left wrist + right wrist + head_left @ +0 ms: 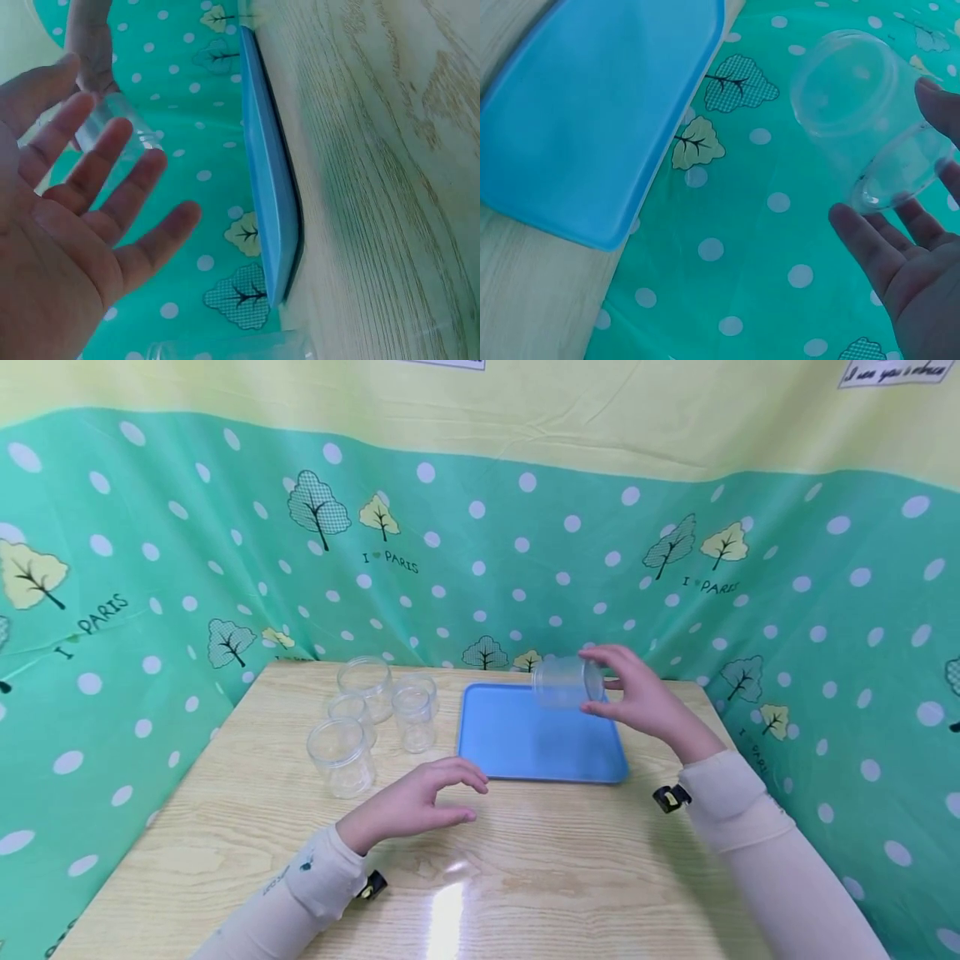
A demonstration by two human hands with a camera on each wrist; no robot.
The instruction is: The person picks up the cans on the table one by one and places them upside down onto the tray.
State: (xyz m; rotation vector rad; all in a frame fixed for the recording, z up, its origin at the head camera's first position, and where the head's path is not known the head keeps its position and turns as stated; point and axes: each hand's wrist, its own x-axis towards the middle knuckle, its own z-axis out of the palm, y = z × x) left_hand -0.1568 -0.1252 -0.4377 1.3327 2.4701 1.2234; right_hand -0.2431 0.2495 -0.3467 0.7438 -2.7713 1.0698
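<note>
My right hand (637,693) grips a clear plastic jar (557,682) by one end, thumb on one side and fingers on the other. The jar lies sideways in the air above the blue tray (525,747). In the right wrist view, the fingertips sit around the rim of this jar (847,97). My left hand (420,802) hovers over the table in front of the tray's near left corner. Its fingers are spread and loosely bent, with nothing in them, as the left wrist view shows.
Several clear jars of different sizes stand grouped left of the tray, among them a wide front jar (341,758), a slim jar (415,718) and a large back jar (365,687). A green dotted curtain (480,568) hangs behind and beside the wooden table (540,868).
</note>
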